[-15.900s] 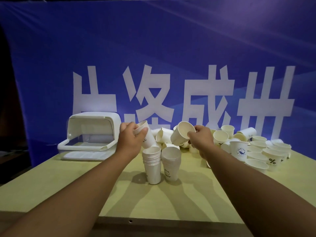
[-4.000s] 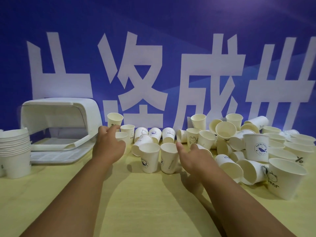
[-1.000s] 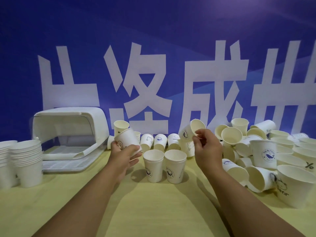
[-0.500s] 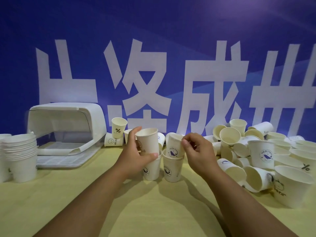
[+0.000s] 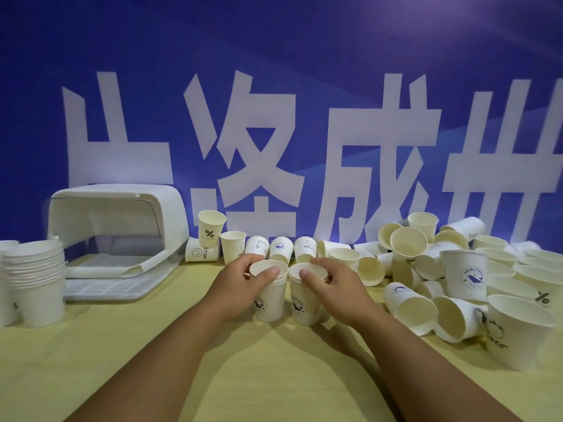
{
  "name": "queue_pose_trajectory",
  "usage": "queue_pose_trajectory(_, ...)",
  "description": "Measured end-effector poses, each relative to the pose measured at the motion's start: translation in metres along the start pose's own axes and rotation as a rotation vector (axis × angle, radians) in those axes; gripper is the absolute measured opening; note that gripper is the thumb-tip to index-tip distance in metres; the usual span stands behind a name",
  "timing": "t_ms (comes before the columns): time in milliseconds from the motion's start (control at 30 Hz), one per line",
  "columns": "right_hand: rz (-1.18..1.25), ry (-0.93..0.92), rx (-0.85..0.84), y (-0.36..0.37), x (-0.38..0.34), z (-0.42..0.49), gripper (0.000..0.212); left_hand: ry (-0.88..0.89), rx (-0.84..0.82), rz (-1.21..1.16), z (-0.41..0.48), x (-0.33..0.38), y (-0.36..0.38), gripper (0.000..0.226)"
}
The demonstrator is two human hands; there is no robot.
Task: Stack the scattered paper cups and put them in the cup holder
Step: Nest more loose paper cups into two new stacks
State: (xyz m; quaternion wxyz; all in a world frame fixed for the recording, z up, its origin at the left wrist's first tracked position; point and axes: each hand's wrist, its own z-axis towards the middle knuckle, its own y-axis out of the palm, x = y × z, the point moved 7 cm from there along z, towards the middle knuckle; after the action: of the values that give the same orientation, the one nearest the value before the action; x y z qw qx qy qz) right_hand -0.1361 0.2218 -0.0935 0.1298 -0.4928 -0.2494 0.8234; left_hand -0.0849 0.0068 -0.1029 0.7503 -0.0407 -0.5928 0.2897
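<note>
Two short stacks of white paper cups stand side by side at the table's middle. My left hand point(image 5: 240, 281) grips the top cup of the left stack point(image 5: 271, 300) by its rim, thumb over the edge. My right hand point(image 5: 332, 287) grips the top cup of the right stack point(image 5: 301, 303) the same way. The white cup holder point(image 5: 118, 214), a domed box with its lid raised, sits at the back left. Loose cups point(image 5: 426, 300) lie scattered to the right, some upright, some on their sides.
A tall stack of nested cups point(image 5: 36, 281) stands at the far left edge. A row of small printed cups point(image 5: 280, 248) lines the back of the yellow table point(image 5: 152, 345) under a blue banner. A large cup point(image 5: 518, 333) stands near right.
Both hands have lowered their cups onto the two standing cups, so each now sits nested. The hands have dropped to rim height.
</note>
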Motion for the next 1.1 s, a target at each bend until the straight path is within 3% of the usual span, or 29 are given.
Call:
queue_pose_trajectory(167,0.154,0.087,0.125,-0.012,0.013,0.005,0.05,-0.145,0.14,-0.235,0.008,-0.026,-0.013,0.04)
queue_pose_trajectory(300,-0.061,0.118,0.205,-0.021,0.021,0.003,0.041,-0.248,0.331,-0.105,0.02,-0.061,-0.035,0.025)
queue_pose_trajectory(400,-0.184,0.069,0.226,-0.023,0.019,0.006,0.041,-0.212,0.424,0.103,0.034,-0.063,-0.048,0.012)
queue_pose_trajectory(467,-0.237,0.07,0.186,-0.02,0.022,0.01,0.049,-0.145,0.423,0.298,0.05,-0.058,-0.056,0.021)
queue_pose_trajectory(633,-0.253,0.043,0.193,-0.02,0.028,0.014,0.055,0.042,0.257,0.8,0.1,-0.03,-0.076,0.035)
queue_pose_trajectory(767,-0.246,0.089,0.197,-0.021,0.033,0.018,0.047,0.031,0.178,0.966,0.123,-0.02,-0.083,0.047)
queue_pose_trajectory(900,-0.251,0.111,0.2,-0.023,0.036,0.022,0.043,-0.035,0.124,0.927,0.125,-0.035,-0.091,0.04)
queue_pose_trajectory(1100,-0.208,0.083,0.305,-0.032,0.028,0.018,0.03,-0.031,0.366,0.624,0.084,-0.043,-0.1,0.027)
